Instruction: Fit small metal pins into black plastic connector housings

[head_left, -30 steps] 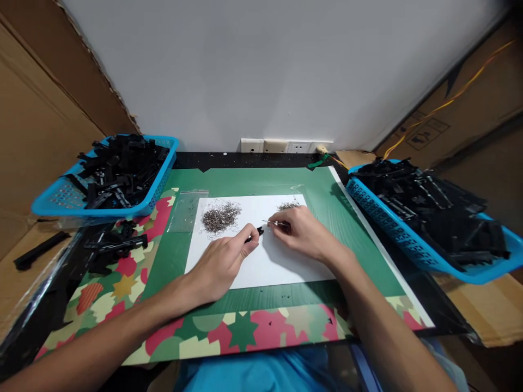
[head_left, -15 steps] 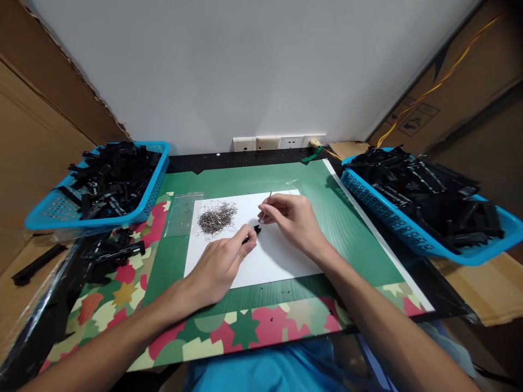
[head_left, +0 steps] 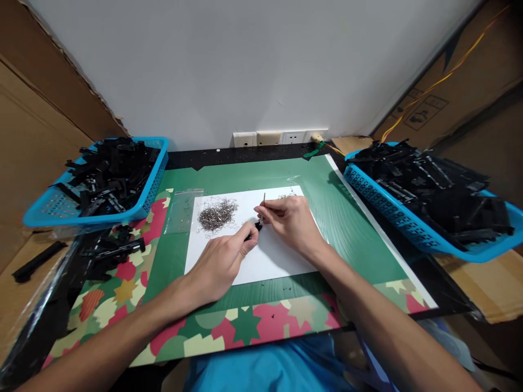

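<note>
My left hand [head_left: 223,260] pinches a small black plastic part [head_left: 259,224] over a white sheet of paper [head_left: 265,264]. Most of that part is covered by the fingers. Between the thumb and fingertips of my right hand [head_left: 293,222] is a thin metal stick-like tool [head_left: 264,199], held nearly upright. Its lower end meets or hovers just above the black part; I cannot tell which. Left of the hands, on the paper, lies a heap of tiny bent metal wire pieces [head_left: 218,214]. A smaller scatter of wire pieces [head_left: 287,196] shows behind my right hand.
Blue baskets full of black plastic parts stand at left [head_left: 153,188] and right [head_left: 408,231]. Loose black parts [head_left: 116,250] lie on the patterned green mat [head_left: 347,228]. A clear plastic bag [head_left: 182,212] lies beside the paper. Wall sockets [head_left: 268,139] are behind.
My right hand has shifted slightly left and turned, bringing the tool more upright and closer to the black part. My left hand stays nearly still. The view has moved a little.
</note>
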A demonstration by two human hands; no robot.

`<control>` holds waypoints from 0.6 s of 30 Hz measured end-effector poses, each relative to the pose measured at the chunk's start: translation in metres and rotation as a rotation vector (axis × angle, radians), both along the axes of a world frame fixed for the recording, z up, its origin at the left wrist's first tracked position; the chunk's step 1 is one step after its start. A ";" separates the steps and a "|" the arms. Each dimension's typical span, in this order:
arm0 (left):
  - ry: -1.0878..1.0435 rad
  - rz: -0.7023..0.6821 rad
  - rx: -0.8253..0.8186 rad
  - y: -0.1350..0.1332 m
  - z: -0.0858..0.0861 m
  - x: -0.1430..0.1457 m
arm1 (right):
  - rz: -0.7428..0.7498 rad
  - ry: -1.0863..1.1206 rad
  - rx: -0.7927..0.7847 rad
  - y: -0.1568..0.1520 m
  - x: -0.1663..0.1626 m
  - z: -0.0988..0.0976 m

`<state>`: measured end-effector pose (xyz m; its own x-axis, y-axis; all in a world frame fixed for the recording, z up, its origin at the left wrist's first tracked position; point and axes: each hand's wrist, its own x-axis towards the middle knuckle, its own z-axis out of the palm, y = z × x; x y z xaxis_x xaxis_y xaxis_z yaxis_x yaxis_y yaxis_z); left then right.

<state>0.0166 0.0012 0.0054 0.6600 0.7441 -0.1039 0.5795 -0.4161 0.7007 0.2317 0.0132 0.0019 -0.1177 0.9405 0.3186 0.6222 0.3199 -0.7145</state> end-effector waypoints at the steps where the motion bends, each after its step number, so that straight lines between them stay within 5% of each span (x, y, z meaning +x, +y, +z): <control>1: 0.002 -0.002 0.001 0.000 0.000 0.000 | -0.005 -0.002 -0.001 -0.001 0.000 0.000; 12: -0.028 0.017 -0.031 0.000 0.001 0.000 | -0.041 -0.011 0.014 -0.004 -0.006 -0.001; 18: -0.115 0.090 -0.099 -0.001 -0.001 -0.001 | -0.124 0.195 0.104 -0.003 -0.001 0.002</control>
<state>0.0153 0.0003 0.0046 0.6028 0.7906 -0.1074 0.5253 -0.2919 0.7993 0.2309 0.0101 0.0039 0.0695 0.9048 0.4200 0.5146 0.3282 -0.7921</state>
